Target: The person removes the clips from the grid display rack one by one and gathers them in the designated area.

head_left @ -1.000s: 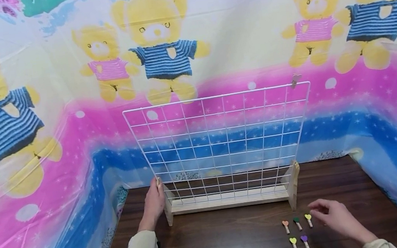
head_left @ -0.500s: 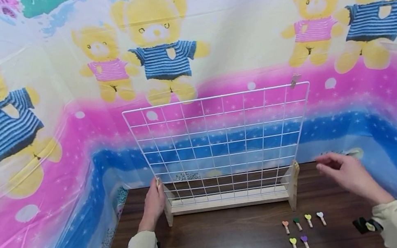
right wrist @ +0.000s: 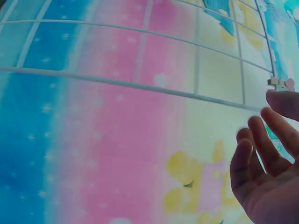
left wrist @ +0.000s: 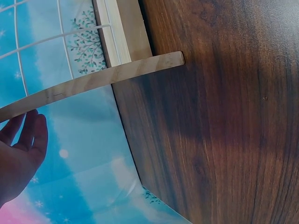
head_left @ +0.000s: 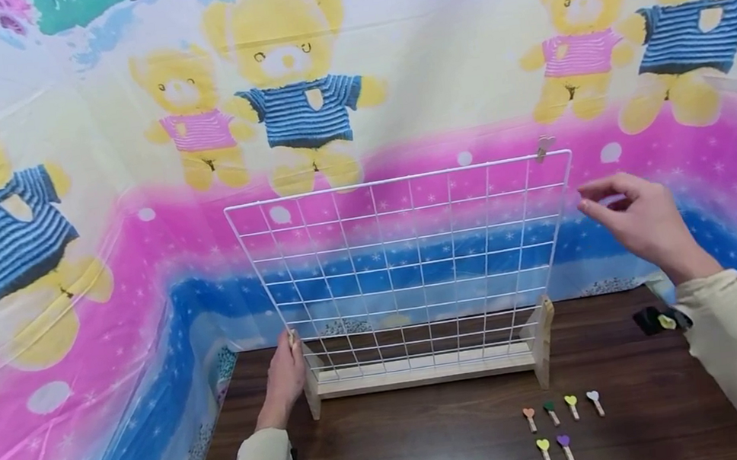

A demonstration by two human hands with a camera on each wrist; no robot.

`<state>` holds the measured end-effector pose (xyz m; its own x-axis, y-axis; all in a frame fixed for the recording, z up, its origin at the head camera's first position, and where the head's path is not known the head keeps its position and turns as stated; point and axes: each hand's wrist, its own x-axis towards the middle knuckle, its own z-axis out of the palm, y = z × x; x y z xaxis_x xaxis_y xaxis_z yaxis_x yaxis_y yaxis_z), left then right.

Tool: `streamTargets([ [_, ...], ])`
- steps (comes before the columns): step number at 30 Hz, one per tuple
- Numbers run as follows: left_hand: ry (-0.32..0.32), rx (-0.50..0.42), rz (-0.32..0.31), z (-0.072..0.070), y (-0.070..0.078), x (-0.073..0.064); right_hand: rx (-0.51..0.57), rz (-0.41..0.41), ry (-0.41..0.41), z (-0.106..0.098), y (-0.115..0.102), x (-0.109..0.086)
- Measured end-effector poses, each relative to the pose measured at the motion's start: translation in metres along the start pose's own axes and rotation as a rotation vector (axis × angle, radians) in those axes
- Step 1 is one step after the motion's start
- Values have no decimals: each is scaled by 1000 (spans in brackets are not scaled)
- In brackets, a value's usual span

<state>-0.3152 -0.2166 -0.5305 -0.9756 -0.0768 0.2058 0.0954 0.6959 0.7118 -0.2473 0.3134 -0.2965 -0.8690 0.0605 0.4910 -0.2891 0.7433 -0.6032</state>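
Observation:
A white wire grid panel (head_left: 404,241) stands upright in a wooden stand (head_left: 427,371). My left hand (head_left: 286,374) holds the top of the stand's left upright; in the left wrist view its fingers (left wrist: 39,135) meet the upright's side (left wrist: 93,79), and the thumb is hidden. Raised off the panel's right edge, my right hand (head_left: 643,219) has loosely bent fingers and nothing between them. A small wooden clothespin with a heart (head_left: 543,149) is clipped on the top wire near the right corner. In the right wrist view, the thumb (right wrist: 285,100) overlaps just beneath this clothespin (right wrist: 280,84).
Several heart clothespins lie in two rows on the brown table at front right: orange (head_left: 530,419), green (head_left: 551,413), yellow (head_left: 572,406) and white (head_left: 594,402) behind, yellow (head_left: 544,452) and purple (head_left: 566,448) in front. A bear-print cloth (head_left: 446,75) hangs around the table.
My right hand has risen from beside the clothespins to the upper right side of the panel, uncovering the white clothespin. My left hand stays on the stand.

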Motion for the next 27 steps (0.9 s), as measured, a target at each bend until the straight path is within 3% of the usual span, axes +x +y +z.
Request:
streamTargets([
  [6,-5,-7,-6,0,2,1,100,-14,104,-4,-20,25],
  [15,3,-2,9,-1,0,-1,78,-18,-45,0,-40,49],
  [27,13,3,9,-1,0,0,185,-27,-58,7,-49,54],
])
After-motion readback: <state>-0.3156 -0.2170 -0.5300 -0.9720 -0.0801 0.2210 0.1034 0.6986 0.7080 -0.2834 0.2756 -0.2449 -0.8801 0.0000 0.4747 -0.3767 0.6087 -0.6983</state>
